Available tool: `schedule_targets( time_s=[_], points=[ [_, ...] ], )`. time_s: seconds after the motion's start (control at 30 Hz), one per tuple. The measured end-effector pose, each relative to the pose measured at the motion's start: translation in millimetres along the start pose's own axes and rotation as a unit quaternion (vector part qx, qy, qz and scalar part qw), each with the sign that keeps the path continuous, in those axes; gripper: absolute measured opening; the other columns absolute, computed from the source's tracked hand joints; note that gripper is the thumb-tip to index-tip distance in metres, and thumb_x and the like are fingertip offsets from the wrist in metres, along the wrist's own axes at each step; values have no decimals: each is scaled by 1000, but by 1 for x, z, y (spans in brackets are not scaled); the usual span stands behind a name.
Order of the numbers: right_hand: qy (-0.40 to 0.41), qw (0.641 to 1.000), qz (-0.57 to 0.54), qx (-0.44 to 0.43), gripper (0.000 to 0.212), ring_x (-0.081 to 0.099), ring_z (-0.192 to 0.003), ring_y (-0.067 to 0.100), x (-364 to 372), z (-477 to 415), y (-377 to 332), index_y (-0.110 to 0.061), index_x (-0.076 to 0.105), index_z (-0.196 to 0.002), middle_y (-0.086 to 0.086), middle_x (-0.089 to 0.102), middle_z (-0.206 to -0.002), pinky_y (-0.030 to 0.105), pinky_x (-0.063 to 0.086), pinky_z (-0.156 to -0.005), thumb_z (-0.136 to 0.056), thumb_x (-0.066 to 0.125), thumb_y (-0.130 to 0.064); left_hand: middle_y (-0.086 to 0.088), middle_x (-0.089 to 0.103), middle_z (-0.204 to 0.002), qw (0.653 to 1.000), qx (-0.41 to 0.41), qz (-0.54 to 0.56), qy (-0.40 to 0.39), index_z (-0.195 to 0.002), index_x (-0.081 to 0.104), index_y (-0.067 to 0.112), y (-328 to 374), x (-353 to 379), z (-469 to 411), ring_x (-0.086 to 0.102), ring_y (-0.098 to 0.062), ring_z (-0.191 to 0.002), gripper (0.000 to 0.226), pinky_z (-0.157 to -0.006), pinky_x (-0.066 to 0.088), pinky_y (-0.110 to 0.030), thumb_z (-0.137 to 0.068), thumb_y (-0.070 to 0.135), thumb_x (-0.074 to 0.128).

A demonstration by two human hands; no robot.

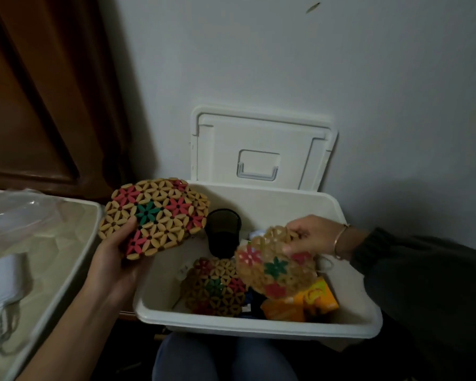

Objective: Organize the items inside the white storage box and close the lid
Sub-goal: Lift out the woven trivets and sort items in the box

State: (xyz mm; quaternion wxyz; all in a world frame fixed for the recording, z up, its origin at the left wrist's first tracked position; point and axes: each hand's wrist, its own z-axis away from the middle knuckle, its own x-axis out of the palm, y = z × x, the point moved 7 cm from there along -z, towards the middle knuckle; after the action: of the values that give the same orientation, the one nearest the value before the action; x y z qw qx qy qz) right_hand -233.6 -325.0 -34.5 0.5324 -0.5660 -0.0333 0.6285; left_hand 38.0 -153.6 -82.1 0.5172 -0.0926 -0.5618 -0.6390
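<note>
The white storage box (pixel 259 323) sits open in front of me, its lid (pixel 264 149) leaning upright against the wall. My left hand (pixel 116 251) grips a round bamboo flower mat (pixel 154 215) above the box's left rim. My right hand (pixel 311 235) pinches the top edge of a second flower mat (pixel 275 268) over the box's right half. A third flower mat (pixel 215 287) lies inside the box. A black mesh cup (pixel 224 232) stands at the back of the box. Orange packets (pixel 300 301) lie at the front right, partly under the second mat.
A cream lidded bin (pixel 47 257) with clear plastic on it stands to the left. A dark wooden door (pixel 39 92) is behind it. The white wall (pixel 341 64) backs the box. My knees (pixel 223 358) are just below the box.
</note>
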Motion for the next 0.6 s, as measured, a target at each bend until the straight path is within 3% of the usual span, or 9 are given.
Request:
schedule_targets(
  time_s=[0.1,0.17,0.23,0.27,0.33,0.43,0.47,0.53,0.6],
  points=[
    [-35,986,-151,60,10,62,-80,19,23,-29,0,-11,66,-82,4,67,-81,38,52,-84,-82,71,-20,-11,68,-119,999,22,-6,31,-131,53,12,14,-8,6,68,-24,-105,38,-77,60,-37,-93,16,53],
    [-64,982,-144,99,35,61,-91,28,52,-51,-4,8,61,-103,16,65,-96,47,47,-95,-84,68,-20,-11,68,-119,998,24,-7,49,-131,53,12,21,-12,12,66,-25,-108,38,-79,59,-40,-93,16,53],
    [-91,987,-78,111,52,56,-111,32,80,-73,-8,10,53,-121,18,60,-119,44,42,-101,-87,66,-27,-10,69,-116,997,29,-18,67,-124,56,13,28,-17,19,65,-25,-109,31,-81,59,-40,-94,16,52],
    [-94,990,-31,104,49,54,-114,30,90,-84,-10,3,56,-121,12,58,-122,38,43,-98,-87,65,-31,-10,70,-112,996,33,-23,75,-120,58,13,32,-20,24,66,-24,-106,27,-79,59,-38,-94,15,52],
    [-81,993,43,74,26,56,-93,25,104,-101,-15,-8,62,-95,1,59,-95,32,44,-83,-87,66,-33,-8,73,-105,996,37,-32,76,-115,59,14,37,-24,32,68,-23,-100,22,-73,60,-38,-94,15,51],
    [-87,986,140,37,14,55,-86,22,123,-111,-24,-25,57,-85,-6,55,-88,33,43,-84,-85,66,-35,-6,76,-89,996,38,-45,74,-106,60,14,42,-33,42,73,-21,-83,16,-63,61,-36,-94,14,50],
    [-100,981,167,27,16,56,-90,20,130,-112,-26,-27,56,-94,-5,56,-95,33,43,-88,-85,66,-36,-5,76,-87,995,38,-47,77,-104,60,15,43,-37,45,73,-20,-80,15,-62,61,-36,-94,13,50],
    [-112,972,205,36,51,54,-113,29,138,-114,-23,-11,49,-127,11,54,-126,40,44,-98,-85,66,-34,-5,76,-85,995,36,-48,84,-103,60,15,44,-44,48,73,-21,-79,13,-63,61,-36,-93,14,52],
    [-123,966,222,55,66,50,-120,32,142,-117,-21,-4,37,-138,16,46,-138,41,45,-99,-85,66,-33,-5,76,-84,995,29,-42,90,-103,61,14,43,-47,49,73,-22,-81,13,-65,61,-35,-91,15,54]
  ],
)
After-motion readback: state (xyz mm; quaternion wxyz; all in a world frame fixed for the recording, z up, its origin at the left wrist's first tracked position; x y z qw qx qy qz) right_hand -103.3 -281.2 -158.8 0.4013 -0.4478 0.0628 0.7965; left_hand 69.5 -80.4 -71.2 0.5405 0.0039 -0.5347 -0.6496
